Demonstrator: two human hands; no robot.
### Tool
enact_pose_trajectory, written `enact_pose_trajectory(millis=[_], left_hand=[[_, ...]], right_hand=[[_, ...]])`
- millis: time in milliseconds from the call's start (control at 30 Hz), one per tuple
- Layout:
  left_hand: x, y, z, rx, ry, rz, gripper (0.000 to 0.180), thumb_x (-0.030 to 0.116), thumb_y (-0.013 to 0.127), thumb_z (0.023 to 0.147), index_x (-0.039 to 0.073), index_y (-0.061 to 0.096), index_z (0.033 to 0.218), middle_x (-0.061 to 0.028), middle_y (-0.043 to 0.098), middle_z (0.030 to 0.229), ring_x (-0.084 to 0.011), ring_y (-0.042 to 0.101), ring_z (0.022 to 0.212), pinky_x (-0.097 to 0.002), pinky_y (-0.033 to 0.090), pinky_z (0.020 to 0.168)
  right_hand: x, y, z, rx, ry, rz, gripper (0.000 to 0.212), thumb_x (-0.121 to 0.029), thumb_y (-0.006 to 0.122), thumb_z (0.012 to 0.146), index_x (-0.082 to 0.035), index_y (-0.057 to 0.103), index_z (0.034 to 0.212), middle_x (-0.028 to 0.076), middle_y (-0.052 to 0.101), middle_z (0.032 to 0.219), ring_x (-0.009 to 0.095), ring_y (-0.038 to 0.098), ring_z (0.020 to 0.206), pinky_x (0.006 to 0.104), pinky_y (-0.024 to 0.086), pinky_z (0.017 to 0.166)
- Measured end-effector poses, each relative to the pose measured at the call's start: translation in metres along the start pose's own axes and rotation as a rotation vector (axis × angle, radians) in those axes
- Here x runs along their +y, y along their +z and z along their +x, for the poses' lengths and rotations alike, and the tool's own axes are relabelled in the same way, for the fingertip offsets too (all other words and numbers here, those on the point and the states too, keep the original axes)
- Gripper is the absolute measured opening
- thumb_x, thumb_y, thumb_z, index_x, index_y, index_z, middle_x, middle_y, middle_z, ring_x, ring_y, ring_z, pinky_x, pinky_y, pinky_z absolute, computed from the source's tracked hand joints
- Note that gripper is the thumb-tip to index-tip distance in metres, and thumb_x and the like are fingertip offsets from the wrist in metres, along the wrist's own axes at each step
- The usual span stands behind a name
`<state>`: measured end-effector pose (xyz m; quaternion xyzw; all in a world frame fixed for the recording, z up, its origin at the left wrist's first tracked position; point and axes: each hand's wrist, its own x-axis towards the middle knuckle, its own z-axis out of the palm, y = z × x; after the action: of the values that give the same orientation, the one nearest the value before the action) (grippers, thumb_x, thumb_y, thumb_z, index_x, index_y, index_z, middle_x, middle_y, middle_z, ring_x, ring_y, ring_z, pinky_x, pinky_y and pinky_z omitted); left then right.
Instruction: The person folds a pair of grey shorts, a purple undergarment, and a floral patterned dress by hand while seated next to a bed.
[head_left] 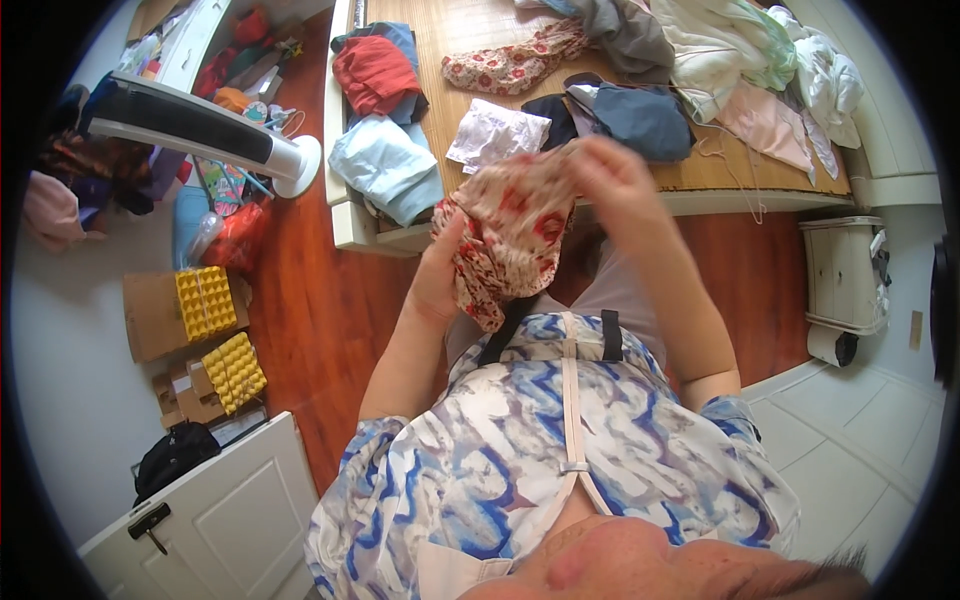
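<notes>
In front of my body hangs a cream garment with red flowers (515, 225), bunched and creased. My left hand (438, 275) is closed on its left side, thumb on the cloth, the other fingers mostly hidden behind it. At the upper right corner my right hand (608, 172), a little smeared by motion, pinches the fabric. Just beyond the garment, a folded pale pink cloth (498, 132) lies on the wooden surface. A similar flowered piece (515, 65) lies farther back, stretched out and rumpled.
Folded red (378, 75) and light blue clothes (380, 165) are stacked at the wooden platform's left edge (343, 215). Dark blue folded clothing (642, 122) and a white quilt (715, 50) lie right. A tower fan (200, 125), yellow egg trays (207, 303) and a white door (225, 510) stand left.
</notes>
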<state>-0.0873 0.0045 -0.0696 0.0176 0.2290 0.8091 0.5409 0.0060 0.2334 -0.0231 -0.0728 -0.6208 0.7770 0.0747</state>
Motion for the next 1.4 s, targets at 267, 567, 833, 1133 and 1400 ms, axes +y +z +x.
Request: enact_pose_trajectory(millis=[267,567,833,1133,1400], left_hand=[[0.053,-0.049,-0.016,0.266,0.221,-0.008,0.038,0.023,0.051,0.099,0.001,0.051,0.129,-0.0153,0.060,0.127,-0.0284,0.059,0.116,-0.0427,0.049,0.100],[0.084,-0.163,-0.065,0.471,0.147,0.308,0.033,0.022,0.051,0.099,-0.004,0.058,0.118,-0.0183,0.067,0.111,-0.0267,0.069,0.093,-0.0379,0.058,0.080],[0.050,-0.091,-0.047,0.330,0.039,1.751,0.084,0.034,0.082,0.074,0.000,0.043,0.140,-0.0209,0.049,0.139,-0.0311,0.050,0.127,-0.0380,0.041,0.104],[0.017,0.020,-0.014,0.066,0.400,0.810,0.021,0.006,0.052,0.097,-0.001,0.064,0.114,-0.0065,0.068,0.107,-0.0141,0.063,0.097,-0.0305,0.051,0.087],[0.065,0.018,-0.058,0.562,0.826,0.469,0.035,0.017,0.051,0.100,0.005,0.048,0.133,-0.0109,0.054,0.131,-0.0237,0.055,0.117,-0.0419,0.047,0.098]], right_hand=[[-0.082,-0.066,-0.033,0.761,-0.485,0.274,0.014,-0.016,0.057,0.097,-0.007,0.063,0.105,0.001,0.064,0.098,0.009,0.060,0.086,0.0249,0.049,0.073],[-0.099,-0.063,-0.077,0.803,-0.651,0.116,0.023,-0.019,0.051,0.099,0.001,0.057,0.109,0.012,0.063,0.105,0.021,0.062,0.097,0.0352,0.050,0.086],[-0.058,0.029,-0.028,-0.075,-0.253,-0.100,0.014,-0.009,0.057,0.095,0.000,0.062,0.104,0.003,0.063,0.087,0.008,0.059,0.083,0.0234,0.049,0.072],[-0.042,0.038,0.008,-0.141,-0.325,-0.221,0.025,-0.007,0.055,0.097,0.000,0.055,0.122,0.003,0.063,0.102,0.006,0.056,0.094,0.0234,0.048,0.079],[0.089,-0.018,-0.002,-0.284,-0.025,-0.830,0.054,-0.015,0.072,0.080,-0.010,0.055,0.130,0.018,0.061,0.114,0.032,0.058,0.108,0.0385,0.046,0.095]])
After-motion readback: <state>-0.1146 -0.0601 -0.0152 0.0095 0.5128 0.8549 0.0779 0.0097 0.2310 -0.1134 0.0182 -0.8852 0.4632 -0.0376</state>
